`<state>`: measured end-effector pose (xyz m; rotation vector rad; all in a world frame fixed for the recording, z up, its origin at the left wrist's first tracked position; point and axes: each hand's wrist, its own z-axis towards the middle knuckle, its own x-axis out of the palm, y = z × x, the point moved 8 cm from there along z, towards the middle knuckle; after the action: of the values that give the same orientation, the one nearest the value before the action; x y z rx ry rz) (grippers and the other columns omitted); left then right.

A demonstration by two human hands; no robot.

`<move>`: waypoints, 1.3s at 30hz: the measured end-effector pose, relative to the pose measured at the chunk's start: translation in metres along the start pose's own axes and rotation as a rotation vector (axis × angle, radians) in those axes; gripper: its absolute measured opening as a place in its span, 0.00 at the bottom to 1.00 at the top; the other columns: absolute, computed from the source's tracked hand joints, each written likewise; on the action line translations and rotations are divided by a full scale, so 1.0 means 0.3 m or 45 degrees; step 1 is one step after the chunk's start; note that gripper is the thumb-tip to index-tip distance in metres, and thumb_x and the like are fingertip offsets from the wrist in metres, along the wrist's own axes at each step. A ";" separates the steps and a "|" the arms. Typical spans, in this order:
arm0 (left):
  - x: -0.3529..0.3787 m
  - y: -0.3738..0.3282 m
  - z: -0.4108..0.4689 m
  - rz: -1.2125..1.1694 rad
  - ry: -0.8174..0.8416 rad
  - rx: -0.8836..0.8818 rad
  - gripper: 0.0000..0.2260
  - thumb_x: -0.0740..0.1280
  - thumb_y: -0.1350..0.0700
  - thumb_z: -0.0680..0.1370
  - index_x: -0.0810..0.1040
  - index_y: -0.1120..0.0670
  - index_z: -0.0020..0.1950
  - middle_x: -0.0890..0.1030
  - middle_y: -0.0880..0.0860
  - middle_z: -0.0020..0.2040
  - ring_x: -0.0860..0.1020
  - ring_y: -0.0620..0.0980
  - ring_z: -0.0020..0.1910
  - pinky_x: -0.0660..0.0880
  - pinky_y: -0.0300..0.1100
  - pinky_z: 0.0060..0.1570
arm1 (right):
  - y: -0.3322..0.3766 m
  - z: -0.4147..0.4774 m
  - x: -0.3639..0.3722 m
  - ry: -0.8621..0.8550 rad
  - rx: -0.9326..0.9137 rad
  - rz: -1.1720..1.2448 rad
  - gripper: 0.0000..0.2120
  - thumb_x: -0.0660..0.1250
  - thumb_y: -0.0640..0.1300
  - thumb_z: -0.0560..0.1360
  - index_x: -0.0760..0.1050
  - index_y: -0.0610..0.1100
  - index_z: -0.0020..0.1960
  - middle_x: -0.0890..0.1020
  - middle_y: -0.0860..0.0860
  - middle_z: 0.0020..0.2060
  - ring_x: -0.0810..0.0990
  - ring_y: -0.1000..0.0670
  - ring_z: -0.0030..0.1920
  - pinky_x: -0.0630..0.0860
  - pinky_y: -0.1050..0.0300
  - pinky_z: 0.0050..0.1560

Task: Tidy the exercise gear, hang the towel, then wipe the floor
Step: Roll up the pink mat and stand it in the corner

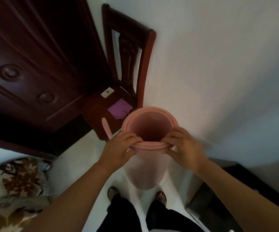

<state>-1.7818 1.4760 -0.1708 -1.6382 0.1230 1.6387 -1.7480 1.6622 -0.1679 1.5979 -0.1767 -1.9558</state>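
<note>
Pink rolled mat is held upright in front of the body, seen end-on from above, open like a tube. Its layered rim shows at the near edge, and its lower part reaches down toward the floor, blurred, so I cannot tell if it touches.

Left hand grips the near-left rim, fingers curled over the top edge and thumb underneath. Right hand grips the near-right rim the same way, fingers wrapped over the edge. Both forearms are bare.

Behind the mat a dark wooden chair stands against the white wall. A purple cloth lies crumpled on the seat, just beside the mat's far rim. A pink strap lies at the seat's front edge, its near end going behind the left hand. A small white tag sits at the back of the seat.

Dark wooden panel with round carved details fills the upper left. Floral fabric is at the lower left. Below are black trousers and feet in sandals on the white floor.
</note>
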 end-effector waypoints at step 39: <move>0.695 0.573 0.751 -0.134 0.658 0.780 0.19 0.76 0.55 0.66 0.80 0.51 0.56 0.80 0.49 0.52 0.76 0.49 0.55 0.73 0.44 0.55 | -0.506 0.174 0.616 -0.440 1.051 -0.251 0.15 0.79 0.46 0.61 0.82 0.49 0.47 0.82 0.56 0.44 0.73 0.53 0.55 0.77 0.57 0.39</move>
<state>-2.0289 1.5850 -0.3961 -1.4989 0.7127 0.9293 -1.8691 1.6749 -0.3805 1.7642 -1.1254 -2.4807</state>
